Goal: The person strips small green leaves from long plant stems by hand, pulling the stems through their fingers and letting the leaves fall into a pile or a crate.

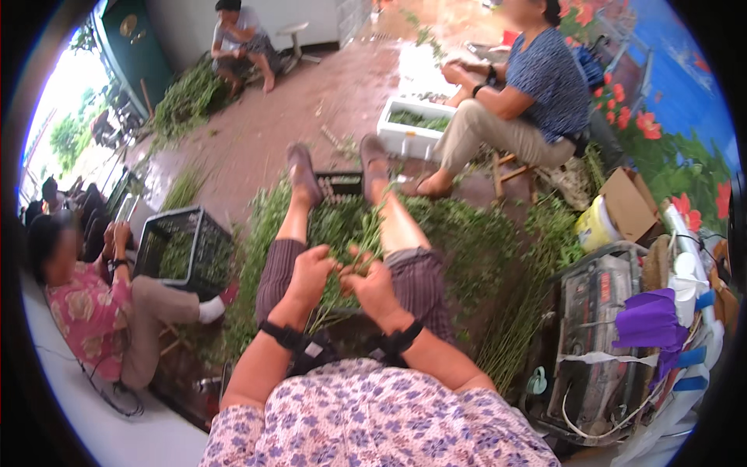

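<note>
Both hands meet above my lap, close together over a heap of cut leafy stems. My left hand [311, 274] has its fingers pinched at a thin green stem. Close beside it, my right hand [373, 286] grips a small sprig of leafy green stems [371, 230], which stands up between the hands towards my right shin. The fingers partly hide where the stems are held. Under and between my legs lies the heap of leafy stems [332, 219], spreading to both sides. A black plastic crate [338, 185] shows its slotted wall between my shoes.
Left, a seated person [93, 315] is by a dark crate [195, 245] of greens. Ahead right, another person [543, 87] sits by a white foam box [408, 137]. Farther off, a person [242, 41] crouches by a green pile [189, 96]. A cluttered dark container [598, 338] stands right.
</note>
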A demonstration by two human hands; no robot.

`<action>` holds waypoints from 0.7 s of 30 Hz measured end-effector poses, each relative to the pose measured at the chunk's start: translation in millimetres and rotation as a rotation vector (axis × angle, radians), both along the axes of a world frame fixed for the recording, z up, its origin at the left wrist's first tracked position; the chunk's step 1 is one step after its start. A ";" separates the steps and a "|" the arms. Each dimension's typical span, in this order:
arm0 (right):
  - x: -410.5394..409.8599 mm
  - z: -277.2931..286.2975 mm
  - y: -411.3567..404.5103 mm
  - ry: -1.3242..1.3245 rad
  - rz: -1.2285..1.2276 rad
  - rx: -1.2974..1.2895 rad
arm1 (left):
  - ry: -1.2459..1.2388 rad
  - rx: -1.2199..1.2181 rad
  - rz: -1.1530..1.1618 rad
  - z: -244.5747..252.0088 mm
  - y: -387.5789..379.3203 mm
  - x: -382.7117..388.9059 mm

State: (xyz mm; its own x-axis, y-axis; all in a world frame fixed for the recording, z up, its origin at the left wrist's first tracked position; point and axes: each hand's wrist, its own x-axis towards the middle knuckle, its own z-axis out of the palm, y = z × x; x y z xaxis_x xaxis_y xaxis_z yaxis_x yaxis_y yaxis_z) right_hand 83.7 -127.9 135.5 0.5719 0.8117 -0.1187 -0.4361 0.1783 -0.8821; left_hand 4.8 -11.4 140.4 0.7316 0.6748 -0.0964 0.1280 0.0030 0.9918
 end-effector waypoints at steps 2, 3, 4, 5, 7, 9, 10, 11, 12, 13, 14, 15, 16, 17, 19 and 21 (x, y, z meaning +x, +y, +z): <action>-1.4 -2.4 -0.4 0.015 -0.011 0.013 | -0.034 -0.053 -0.018 0.2 -3.5 0.4; -2.5 -3.3 -1.3 0.019 -0.014 0.025 | -0.063 -0.143 0.010 0.6 -6.4 0.2; -2.2 -5.8 -1.6 0.035 -0.019 0.026 | -0.090 -0.234 0.038 1.9 -6.4 1.8; -2.6 -7.2 -4.2 -0.009 -0.002 0.012 | -0.067 -0.241 0.097 2.1 -1.1 2.6; -5.1 -6.9 -7.6 -0.056 0.014 0.001 | -0.125 -0.307 0.187 0.3 19.4 -5.1; -4.5 -2.7 -10.3 -0.019 -0.019 -0.043 | -0.096 -0.315 0.132 5.6 29.3 -10.9; -0.5 -2.1 -9.9 -0.025 -0.024 -0.042 | -0.101 -0.315 0.125 5.8 27.8 -8.6; 2.6 -3.0 -8.5 -0.016 -0.049 -0.031 | -0.098 -0.315 0.128 7.2 25.1 -7.5; 4.8 -4.7 -7.9 -0.007 -0.074 -0.020 | -0.095 -0.316 0.132 7.1 23.0 -7.2; 5.3 -6.8 -7.8 0.004 -0.098 0.001 | -0.059 -0.318 0.100 2.5 21.8 -7.9; 5.9 -8.2 -6.5 0.005 -0.096 0.002 | -0.059 -0.317 0.102 -1.8 22.2 -9.7; 6.0 -9.6 -5.3 0.023 -0.123 0.011 | -0.053 -0.324 0.092 -6.4 23.3 -12.3; 5.5 -11.2 -4.1 0.042 -0.148 0.020 | -0.047 -0.331 0.084 -11.3 25.4 -14.0; 4.6 -12.8 -3.0 0.053 -0.144 0.014 | -0.009 -0.259 0.061 -19.6 29.4 -17.8; 4.6 -6.2 -5.1 0.044 -0.144 -0.017 | 0.122 -0.059 0.035 -26.9 36.0 -24.7; 7.9 -2.9 -8.5 0.069 -0.158 -0.002 | 0.226 0.162 0.004 -18.3 28.9 -17.7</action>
State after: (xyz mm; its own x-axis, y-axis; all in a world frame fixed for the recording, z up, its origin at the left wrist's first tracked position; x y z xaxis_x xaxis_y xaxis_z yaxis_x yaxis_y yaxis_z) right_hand 91.6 -136.4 132.7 0.6828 0.7120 -0.1636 -0.4620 0.2473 -0.8517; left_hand -12.9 17.5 122.2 0.7012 0.6974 -0.1478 0.3464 -0.1522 0.9257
